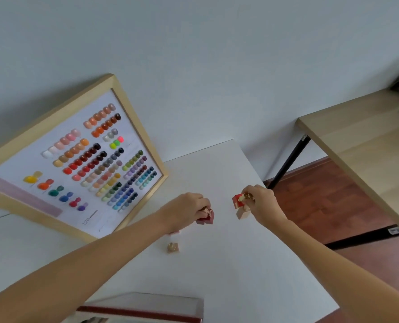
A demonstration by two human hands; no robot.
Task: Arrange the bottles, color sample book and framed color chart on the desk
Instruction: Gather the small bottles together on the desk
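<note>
Near the frame's centre, the left hand (189, 209) grips a dark red bottle (206, 217) on the white desk (252, 264); the right hand (262, 203) clutches a red bottle (237, 200) and a beige bottle (242, 213). Another small bottle (173, 247) stands just below. The framed color chart (77, 157) leans at left; the color sample book (147, 308) lies at the bottom edge

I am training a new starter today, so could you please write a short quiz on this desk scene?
1. True or false: the framed color chart leans against the wall.
2. Which hand holds two bottles at once?
A. left hand
B. right hand
3. Fill in: one beige bottle stands alone on the white ____.

Key: 1 true; 2 B, a red bottle and a tan bottle; 3 desk.
</note>
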